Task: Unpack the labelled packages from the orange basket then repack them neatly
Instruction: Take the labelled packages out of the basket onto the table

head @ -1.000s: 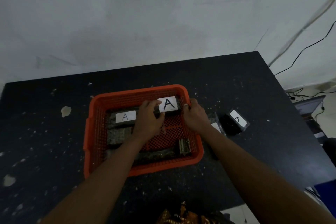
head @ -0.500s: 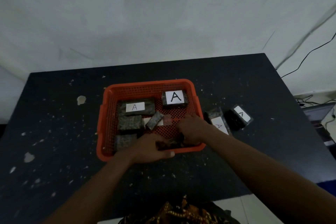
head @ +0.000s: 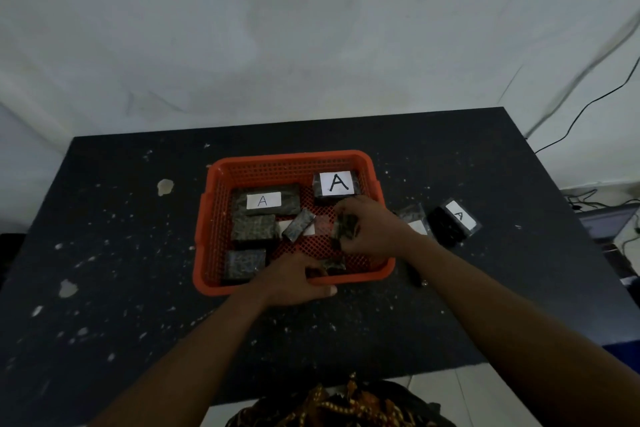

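Note:
The orange basket sits mid-table and holds several dark wrapped packages. One with a big "A" label lies at its far right, a long one labelled "A" at far left, two unlabelled-side blocks below it, and a small tilted one in the middle. My right hand is shut on a small dark package, lifted over the basket's right half. My left hand grips the near rim, fingers inside on another dark package.
Two more packages lie on the black speckled table right of the basket: one partly hidden by my right wrist, one with an "A" label. Cables and a laptop sit off the table's right edge. A wall stands behind.
Both hands left the big-"A" package at the basket's far right and came to the near right. My right hand has since lifted a small dark package.

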`<control>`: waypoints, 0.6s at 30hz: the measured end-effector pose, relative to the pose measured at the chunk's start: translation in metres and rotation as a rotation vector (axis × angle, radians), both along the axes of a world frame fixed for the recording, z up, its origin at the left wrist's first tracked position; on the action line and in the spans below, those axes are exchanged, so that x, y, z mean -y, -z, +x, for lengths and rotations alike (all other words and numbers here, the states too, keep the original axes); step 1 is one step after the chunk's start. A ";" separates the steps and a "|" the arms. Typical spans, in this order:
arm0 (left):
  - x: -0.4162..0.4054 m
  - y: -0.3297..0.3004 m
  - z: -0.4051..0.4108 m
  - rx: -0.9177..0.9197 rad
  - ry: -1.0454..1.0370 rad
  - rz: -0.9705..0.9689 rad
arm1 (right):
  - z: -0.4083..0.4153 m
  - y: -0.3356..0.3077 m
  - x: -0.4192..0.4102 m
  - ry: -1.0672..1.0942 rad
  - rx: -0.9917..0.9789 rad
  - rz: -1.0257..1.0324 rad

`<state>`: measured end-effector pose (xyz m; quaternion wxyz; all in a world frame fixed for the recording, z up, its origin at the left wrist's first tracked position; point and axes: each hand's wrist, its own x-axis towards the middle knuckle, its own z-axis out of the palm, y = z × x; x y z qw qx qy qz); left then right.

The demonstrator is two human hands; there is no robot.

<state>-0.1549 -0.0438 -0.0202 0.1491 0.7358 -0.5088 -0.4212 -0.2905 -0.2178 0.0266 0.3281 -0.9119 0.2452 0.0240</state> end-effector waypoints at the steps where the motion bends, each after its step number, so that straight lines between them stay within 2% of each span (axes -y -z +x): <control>1: 0.000 0.001 0.000 0.001 0.001 0.001 | -0.004 -0.005 -0.002 0.100 0.101 0.114; 4: 0.001 0.001 0.002 -0.011 0.004 0.012 | -0.012 -0.012 -0.008 0.300 0.359 0.554; 6: 0.002 0.002 0.002 -0.011 0.006 0.018 | -0.014 -0.015 -0.013 0.350 0.528 0.874; 8: 0.002 0.003 0.002 -0.005 0.006 0.020 | -0.015 -0.019 -0.017 0.372 0.628 1.070; 10: 0.003 0.003 0.001 0.002 0.011 0.018 | -0.014 -0.022 -0.020 0.383 0.648 1.099; 15: 0.001 0.002 0.001 0.000 -0.002 0.000 | -0.014 -0.023 -0.021 0.365 0.608 1.015; 18: 0.001 0.003 0.001 -0.001 -0.003 0.000 | -0.013 -0.021 -0.021 0.377 0.622 1.076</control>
